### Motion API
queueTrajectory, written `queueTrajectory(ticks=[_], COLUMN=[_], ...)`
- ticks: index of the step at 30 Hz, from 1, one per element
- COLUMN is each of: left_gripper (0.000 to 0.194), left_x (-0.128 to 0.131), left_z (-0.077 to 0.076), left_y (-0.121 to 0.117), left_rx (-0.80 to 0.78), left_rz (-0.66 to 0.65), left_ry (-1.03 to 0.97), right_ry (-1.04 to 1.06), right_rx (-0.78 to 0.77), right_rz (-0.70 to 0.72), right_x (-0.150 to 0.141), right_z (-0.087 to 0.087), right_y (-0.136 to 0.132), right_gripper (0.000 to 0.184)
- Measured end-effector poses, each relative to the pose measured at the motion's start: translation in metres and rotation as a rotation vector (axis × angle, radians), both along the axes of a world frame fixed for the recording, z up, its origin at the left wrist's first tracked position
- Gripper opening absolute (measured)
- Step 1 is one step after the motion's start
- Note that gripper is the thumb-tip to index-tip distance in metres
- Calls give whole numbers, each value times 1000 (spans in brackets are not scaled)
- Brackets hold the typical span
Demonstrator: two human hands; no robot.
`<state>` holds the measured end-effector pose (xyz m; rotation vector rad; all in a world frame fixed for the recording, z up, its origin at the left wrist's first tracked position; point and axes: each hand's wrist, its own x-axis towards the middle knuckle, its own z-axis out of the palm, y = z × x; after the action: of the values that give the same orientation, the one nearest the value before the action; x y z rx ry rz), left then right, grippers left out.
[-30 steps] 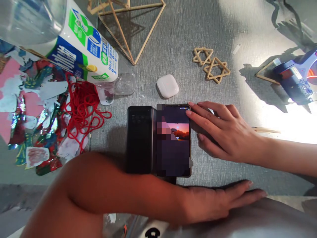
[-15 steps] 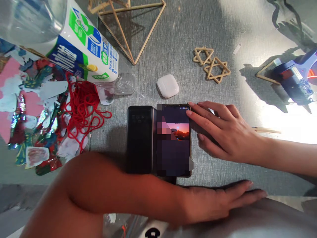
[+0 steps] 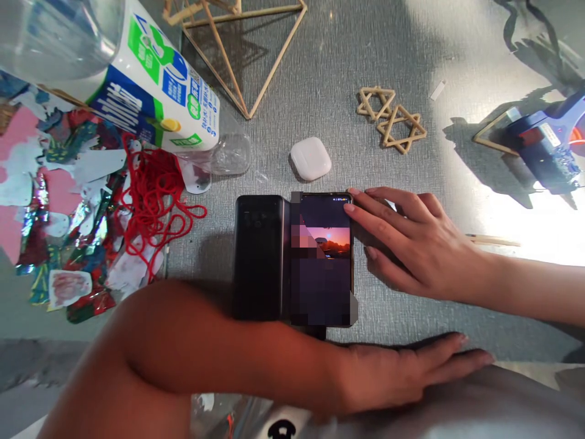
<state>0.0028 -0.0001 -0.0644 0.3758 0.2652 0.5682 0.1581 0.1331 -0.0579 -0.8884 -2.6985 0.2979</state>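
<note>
A smartphone [image 3: 321, 286] with a lit screen lies on the grey table, a sunset-coloured picture across its middle and part of it pixelated. Against its left side is a black box-shaped device [image 3: 258, 262], probably a power bank. My right hand [image 3: 409, 244] rests beside the phone with fingers stretched and apart; its fingertips touch the upper right corner. My left forearm crosses in front of both devices along the table's near edge. At its end, my left hand [image 3: 388, 378] lies with fingers extended, holding nothing. A white earbud case [image 3: 311, 158] sits just beyond the phone.
Two small wooden stick stars [image 3: 401, 128] lie behind my right hand. At left are a large plastic bottle [image 3: 150, 79] on its side, tangled red string [image 3: 153, 207] and foil scraps [image 3: 85, 189]. A stick frame [image 3: 275, 64] stands at the back; a blue tool [image 3: 542, 137] is at right.
</note>
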Motion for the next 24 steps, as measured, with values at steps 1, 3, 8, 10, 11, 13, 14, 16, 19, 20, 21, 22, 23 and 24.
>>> queueTrajectory(ticks=[1, 3, 8, 10, 11, 13, 14, 16, 19, 20, 21, 22, 23, 24], left_gripper=[64, 64, 68, 53, 49, 50, 52, 59, 73, 70, 64, 60, 61, 63], left_x=[0, 0, -1, -1, 0, 0, 1, 1, 0, 0, -1, -1, -2, -2], left_z=[-1, -3, 1, 6, 7, 8, 8, 5, 3, 3, 4, 4, 4, 4], left_y=[-1, -2, 3, 3, 2, 0, -1, -1, 3, 4, 5, 6, 7, 7], left_rx=[-23, -3, -239, -698, -926, -1123, -1033, -619, -293, -393, -594, -851, -1086, -1226], left_rz=[0, -6, -118, -190, -207, -234, -224, -160, -55, -76, -122, -176, -238, -267], left_ry=[12, 26, -40, -72, -94, -127, -119, -78, -60, -72, -91, -125, -170, -201], right_ry=[-1, -5, 2, 4, 3, -1, -5, -9, -6, -7, -6, -5, -4, -4], right_rx=[-2, -13, -29, -27, -27, -27, -27, -24, -3, 1, 3, 1, -4, -11], right_rz=[0, 1, -4, -2, -1, 0, 0, -1, 0, 1, 0, 0, 0, -1], right_x=[0, 0, 0, -1, -1, 0, 0, 0, 0, 0, 0, 0, 0, 0], right_z=[0, 1, 1, 1, 1, 1, 1, 1, 0, 0, 0, 0, 0, 0], right_y=[0, 0, 0, 0, 0, 0, 0, 0, 0, 0, 0, 0, 0, 0], right_gripper=[68, 70, 76, 76, 76, 75, 75, 73, 69, 68, 68, 69, 70, 72])
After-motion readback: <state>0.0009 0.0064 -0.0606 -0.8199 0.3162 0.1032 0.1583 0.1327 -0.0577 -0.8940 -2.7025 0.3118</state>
